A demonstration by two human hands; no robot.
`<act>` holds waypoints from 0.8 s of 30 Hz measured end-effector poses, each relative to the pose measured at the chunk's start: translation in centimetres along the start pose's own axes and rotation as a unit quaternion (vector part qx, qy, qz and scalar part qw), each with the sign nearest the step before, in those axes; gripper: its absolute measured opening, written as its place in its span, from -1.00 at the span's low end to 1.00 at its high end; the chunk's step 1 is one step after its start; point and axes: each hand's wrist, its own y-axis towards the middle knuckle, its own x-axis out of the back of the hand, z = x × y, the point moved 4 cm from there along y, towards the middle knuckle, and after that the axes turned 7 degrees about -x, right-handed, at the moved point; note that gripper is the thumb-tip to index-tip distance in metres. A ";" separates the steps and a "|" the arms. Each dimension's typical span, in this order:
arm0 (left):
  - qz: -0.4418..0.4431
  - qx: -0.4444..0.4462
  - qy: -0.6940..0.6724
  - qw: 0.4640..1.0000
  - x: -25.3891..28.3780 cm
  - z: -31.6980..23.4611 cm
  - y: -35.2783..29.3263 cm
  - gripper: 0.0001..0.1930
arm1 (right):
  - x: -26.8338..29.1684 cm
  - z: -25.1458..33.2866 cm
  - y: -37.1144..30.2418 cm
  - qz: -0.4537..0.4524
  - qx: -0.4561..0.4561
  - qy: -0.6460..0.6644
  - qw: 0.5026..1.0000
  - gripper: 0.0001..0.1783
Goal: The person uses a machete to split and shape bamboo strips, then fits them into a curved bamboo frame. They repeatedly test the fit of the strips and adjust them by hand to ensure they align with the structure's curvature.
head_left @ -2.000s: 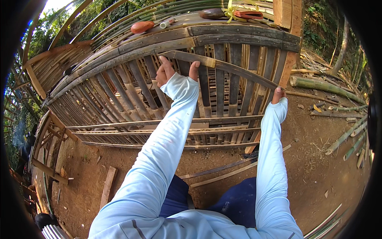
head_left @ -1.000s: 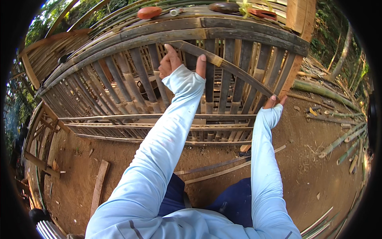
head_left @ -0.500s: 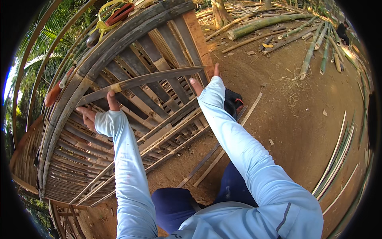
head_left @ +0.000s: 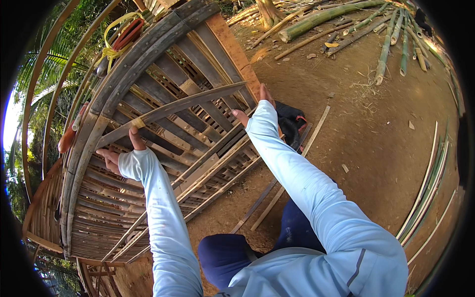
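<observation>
left hand touches the bamboo strip; its sleeve partly hides it.

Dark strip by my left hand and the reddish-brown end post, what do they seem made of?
Dark strip: probably split bamboo, weathered-looking, since a pale node-like band crosses it. Reddish-brown end post: apparently bare sawn wood, with a flat face and straight edges; species unclear.
</observation>
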 end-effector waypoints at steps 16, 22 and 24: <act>-0.018 -0.060 0.041 0.997 0.6 0.7 -0.3 0.24 | 1.3 1.1 1.2 -0.005 0.011 0.098 0.995 0.09; -0.006 -0.057 0.095 0.994 0.4 0.7 -0.3 0.28 | 1.4 2.0 3.7 -0.056 0.053 0.047 0.996 0.17; -0.019 -0.068 0.116 0.991 0.3 1.6 -0.4 0.29 | 1.9 5.5 2.7 -0.012 0.042 0.080 0.996 0.22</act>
